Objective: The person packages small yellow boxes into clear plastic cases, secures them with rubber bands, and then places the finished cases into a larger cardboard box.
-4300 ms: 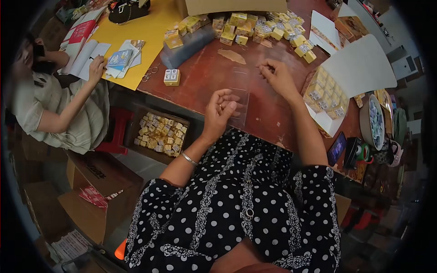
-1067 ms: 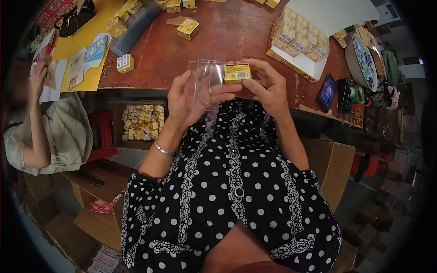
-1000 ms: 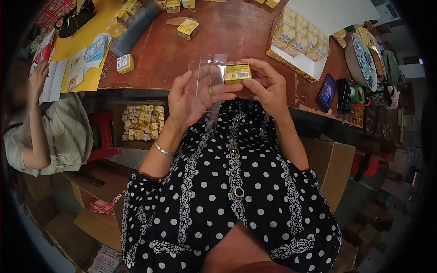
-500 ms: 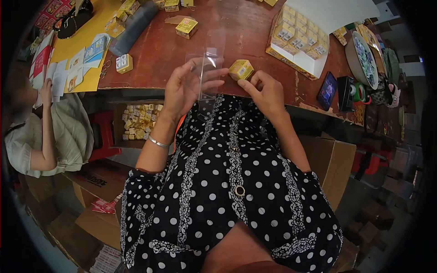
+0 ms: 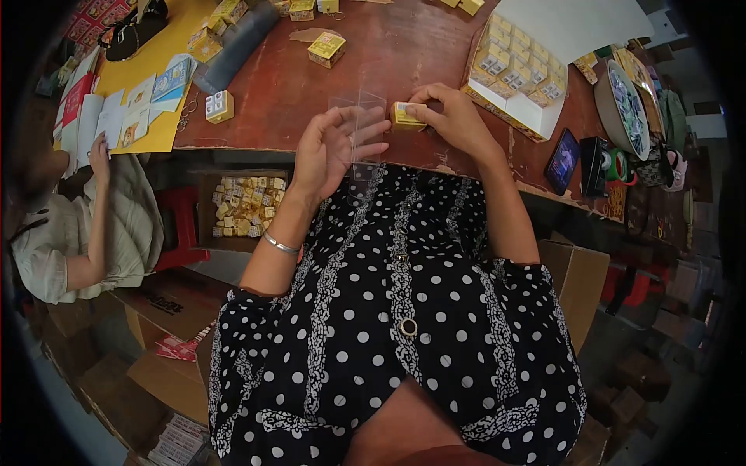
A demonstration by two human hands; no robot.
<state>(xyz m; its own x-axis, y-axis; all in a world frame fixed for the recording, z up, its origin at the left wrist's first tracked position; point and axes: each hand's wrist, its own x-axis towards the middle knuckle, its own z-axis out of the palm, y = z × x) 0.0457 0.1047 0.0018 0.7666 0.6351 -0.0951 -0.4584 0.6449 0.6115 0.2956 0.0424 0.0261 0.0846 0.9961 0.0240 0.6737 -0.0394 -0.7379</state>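
My left hand (image 5: 330, 151) holds a clear plastic box (image 5: 367, 116), its fingers showing through the transparent walls. In my right hand (image 5: 454, 116) is a small yellow printed box (image 5: 404, 115), pinched between thumb and fingers at the table's front edge. The yellow box sits just right of my left fingertips, outside the clear box. Whether the clear box's end is open cannot be made out.
A display carton (image 5: 517, 74) of small boxes stands at back right, near a phone (image 5: 562, 161) and a bowl of packets (image 5: 625, 109). Single cubes (image 5: 219, 106) lie left. Below is a carton of cubes (image 5: 247, 203). Another person (image 5: 89, 225) sits at left.
My right hand has moved up over the yellow box, which is turned to show another face. My left hand still holds the clear box, shifted slightly right. The view has moved a little.
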